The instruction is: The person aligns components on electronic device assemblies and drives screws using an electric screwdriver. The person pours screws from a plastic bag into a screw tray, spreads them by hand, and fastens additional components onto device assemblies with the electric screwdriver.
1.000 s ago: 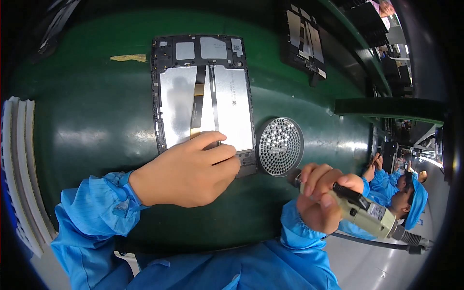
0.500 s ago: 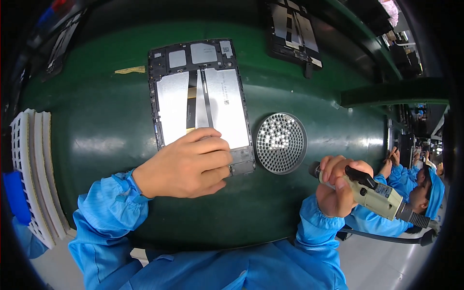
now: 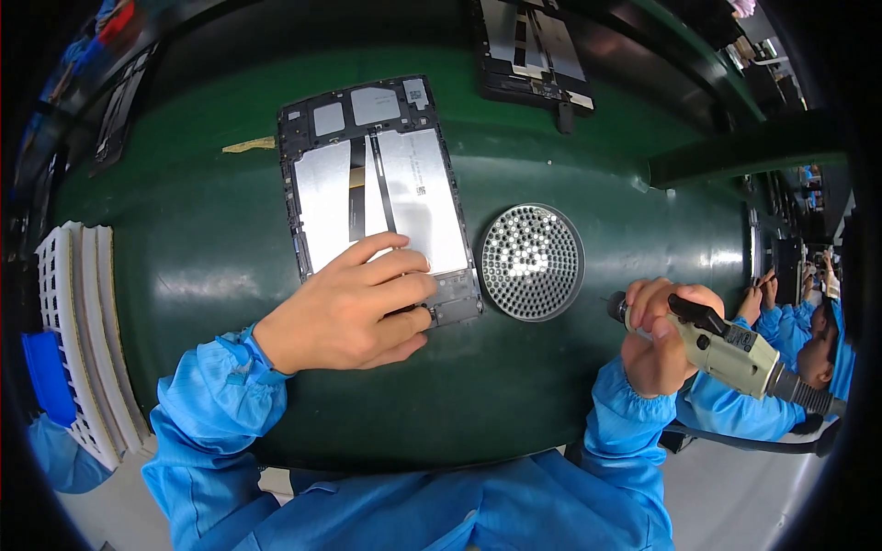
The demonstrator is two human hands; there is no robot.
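An opened tablet [image 3: 322, 207] lies back-up in front of me, with silver battery plates, a black frame and dark ribbon cables. Over its lower left part rests my left hand [image 3: 354, 303], palm down, fingers slightly bent and apart; the thumb is hidden beneath. To the right, my right hand [image 3: 666, 340] is wrapped round a pale electric screwdriver [image 3: 735, 358] with a black lever and a cord at its rear. The tool points left, raised and apart from the tablet. Between tablet and tool sits a round metal screw tray [image 3: 531, 262] with many holes, some holding shiny bits.
Another opened tablet [image 3: 535, 55] lies at the far right, and one more [image 3: 124, 110] at the far left. A yellowish strip [image 3: 248, 145] is beside the tablet. White slotted trays [image 3: 83, 340] stand at left. Co-workers in blue [image 3: 781, 331] sit at right, near a green bar [image 3: 735, 151].
My right hand has shifted slightly right and up with the screwdriver. My left hand's fingers have spread a little on the tablet. The whole view has shifted slightly.
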